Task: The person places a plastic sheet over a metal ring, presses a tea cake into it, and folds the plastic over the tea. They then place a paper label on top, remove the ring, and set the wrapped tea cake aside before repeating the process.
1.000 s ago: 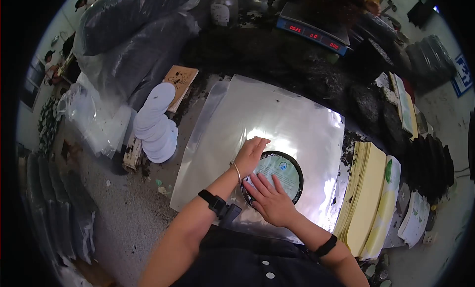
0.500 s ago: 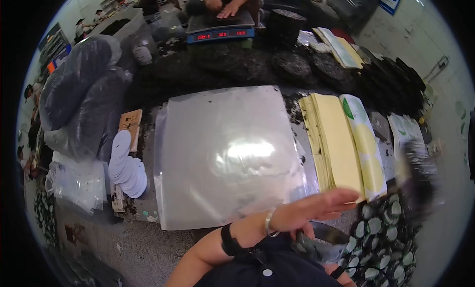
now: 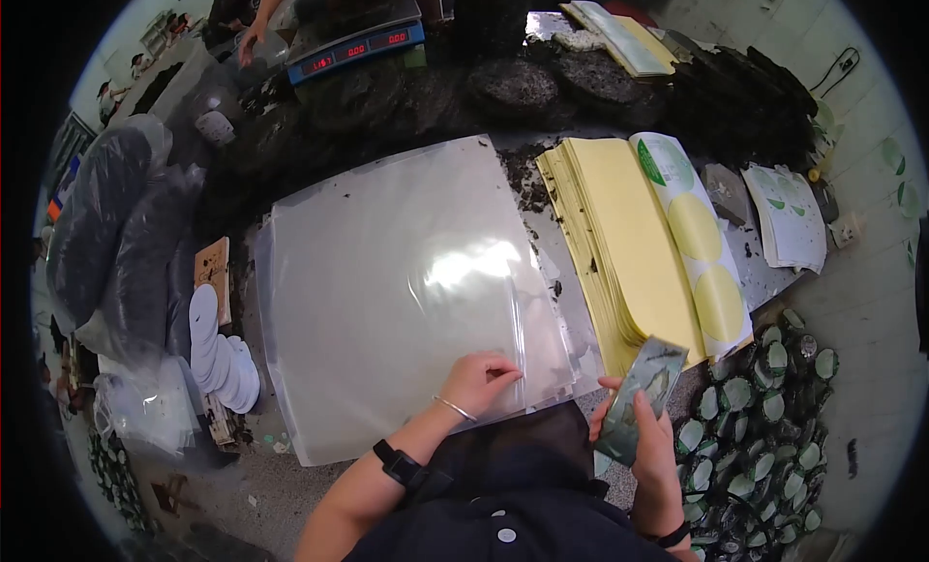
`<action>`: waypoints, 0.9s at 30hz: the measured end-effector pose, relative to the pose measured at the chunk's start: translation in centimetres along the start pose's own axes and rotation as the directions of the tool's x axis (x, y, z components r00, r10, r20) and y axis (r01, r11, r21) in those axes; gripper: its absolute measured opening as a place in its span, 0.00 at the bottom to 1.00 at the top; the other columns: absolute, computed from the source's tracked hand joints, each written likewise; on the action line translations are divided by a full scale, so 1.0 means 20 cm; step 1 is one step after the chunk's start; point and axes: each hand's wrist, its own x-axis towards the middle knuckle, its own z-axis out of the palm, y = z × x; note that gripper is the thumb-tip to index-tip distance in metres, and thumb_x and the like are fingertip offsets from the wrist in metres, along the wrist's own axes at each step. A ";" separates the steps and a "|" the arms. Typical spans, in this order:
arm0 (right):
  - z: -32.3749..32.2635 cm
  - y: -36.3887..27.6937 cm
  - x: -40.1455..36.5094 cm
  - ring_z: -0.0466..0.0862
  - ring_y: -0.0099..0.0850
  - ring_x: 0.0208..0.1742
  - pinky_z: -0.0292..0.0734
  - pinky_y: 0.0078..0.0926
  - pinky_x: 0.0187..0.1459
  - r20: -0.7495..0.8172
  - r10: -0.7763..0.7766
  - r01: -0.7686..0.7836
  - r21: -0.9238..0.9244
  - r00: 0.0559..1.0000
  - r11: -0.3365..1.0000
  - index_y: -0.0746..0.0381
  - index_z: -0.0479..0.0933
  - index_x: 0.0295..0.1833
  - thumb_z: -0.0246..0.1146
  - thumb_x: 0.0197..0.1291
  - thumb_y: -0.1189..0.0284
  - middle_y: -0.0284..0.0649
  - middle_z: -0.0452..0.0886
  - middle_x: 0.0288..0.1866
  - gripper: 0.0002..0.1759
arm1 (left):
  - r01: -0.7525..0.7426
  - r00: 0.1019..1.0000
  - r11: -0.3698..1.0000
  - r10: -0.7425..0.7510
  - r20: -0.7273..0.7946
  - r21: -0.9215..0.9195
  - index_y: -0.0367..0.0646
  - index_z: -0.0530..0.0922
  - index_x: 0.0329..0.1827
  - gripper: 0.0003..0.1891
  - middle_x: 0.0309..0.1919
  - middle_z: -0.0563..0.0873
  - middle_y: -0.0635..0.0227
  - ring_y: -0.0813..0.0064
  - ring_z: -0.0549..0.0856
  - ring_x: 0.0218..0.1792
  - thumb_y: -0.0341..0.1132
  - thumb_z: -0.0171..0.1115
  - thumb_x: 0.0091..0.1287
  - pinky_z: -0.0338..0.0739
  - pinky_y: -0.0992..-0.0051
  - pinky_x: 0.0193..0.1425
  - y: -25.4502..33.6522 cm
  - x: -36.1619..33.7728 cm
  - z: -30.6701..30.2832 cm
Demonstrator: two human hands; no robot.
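The left hand point(image 3: 479, 378) rests at the near edge of a stack of clear plastic sheets point(image 3: 397, 272) spread on the table, fingers bent and drawn together, their tips pinched on the edge of the top sheet; a thin bangle and a black band sit on that wrist. The right hand point(image 3: 646, 444) is just off the table's near edge, fingers clamped around a wrapped disc point(image 3: 641, 395) held tilted on edge, its shiny cover showing a greenish label too blurred to read. Just right of the sheets lies a thick pile of yellow paper point(image 3: 610, 233), and touching it a sheet of round stickers point(image 3: 695, 243), one green and white, two yellow. More wrapped discs point(image 3: 764, 436) are heaped below the right hand. Across the table a scale point(image 3: 353, 47) shows red digits that cannot be read, with another person's hand point(image 3: 247, 47) beside it. White paper circles point(image 3: 215, 354) fan out at the left.
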 end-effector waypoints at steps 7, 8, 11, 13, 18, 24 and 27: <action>0.14 -0.15 0.21 0.87 0.36 0.34 0.86 0.35 0.40 0.076 -0.078 0.079 -0.007 0.994 0.997 0.75 0.72 0.68 0.49 0.82 0.59 0.48 0.85 0.38 0.28 | 0.062 0.997 0.966 -0.072 -0.034 -0.251 0.38 0.84 0.37 0.07 0.30 0.87 0.67 0.78 0.87 0.30 0.28 0.76 0.66 0.83 0.74 0.38 -0.13 0.03 -0.03; 0.14 -0.15 0.22 0.87 0.37 0.34 0.86 0.36 0.39 0.085 -0.101 0.102 -0.017 0.991 0.995 0.75 0.72 0.68 0.50 0.81 0.59 0.49 0.85 0.38 0.28 | 0.066 0.996 0.965 -0.077 -0.033 -0.255 0.38 0.84 0.37 0.07 0.30 0.87 0.67 0.78 0.87 0.30 0.28 0.76 0.66 0.83 0.74 0.38 -0.15 0.02 -0.03; 0.15 -0.17 0.22 0.87 0.37 0.33 0.86 0.37 0.38 0.027 -0.119 0.120 -0.038 0.992 0.992 0.75 0.73 0.67 0.50 0.82 0.61 0.49 0.84 0.38 0.27 | 0.047 0.981 0.843 -0.141 -0.136 -0.537 0.41 0.80 0.42 0.06 0.28 0.84 0.69 0.81 0.87 0.29 0.27 0.72 0.70 0.82 0.76 0.35 -0.10 0.00 -0.05; 0.15 -0.17 0.23 0.87 0.37 0.33 0.86 0.37 0.38 -0.015 -0.134 0.133 -0.047 0.991 0.990 0.75 0.73 0.67 0.49 0.82 0.62 0.48 0.84 0.38 0.26 | 0.031 0.988 0.977 -0.062 -0.144 -0.213 0.43 0.78 0.45 0.05 0.30 0.83 0.67 0.73 0.89 0.32 0.29 0.68 0.73 0.83 0.70 0.37 -0.08 -0.02 -0.08; 0.22 -0.15 0.29 0.88 0.35 0.35 0.85 0.34 0.41 -0.102 -0.199 0.189 -0.099 0.975 0.977 0.76 0.72 0.68 0.50 0.82 0.63 0.45 0.85 0.39 0.26 | -0.077 0.981 0.861 0.156 -0.116 0.503 0.45 0.81 0.45 0.10 0.39 0.83 0.60 0.54 0.85 0.37 0.39 0.69 0.68 0.81 0.56 0.47 0.06 0.06 0.09; 0.33 -0.26 0.40 0.88 0.35 0.37 0.85 0.32 0.43 0.000 -0.232 0.227 -0.204 0.973 0.952 0.76 0.72 0.68 0.49 0.82 0.66 0.46 0.85 0.40 0.24 | -0.216 0.976 0.875 0.202 0.080 0.434 0.45 0.85 0.32 0.09 0.34 0.85 0.60 0.56 0.86 0.39 0.39 0.69 0.66 0.79 0.57 0.46 -0.07 0.09 0.03; 0.41 -0.29 0.52 0.88 0.32 0.39 0.85 0.31 0.44 0.033 -0.242 0.242 -0.265 0.970 0.933 0.76 0.72 0.68 0.49 0.82 0.68 0.45 0.85 0.40 0.23 | -0.261 0.960 0.929 0.278 -0.031 0.263 0.41 0.82 0.29 0.09 0.30 0.85 0.59 0.54 0.85 0.36 0.34 0.73 0.61 0.79 0.59 0.42 -0.10 0.04 -0.01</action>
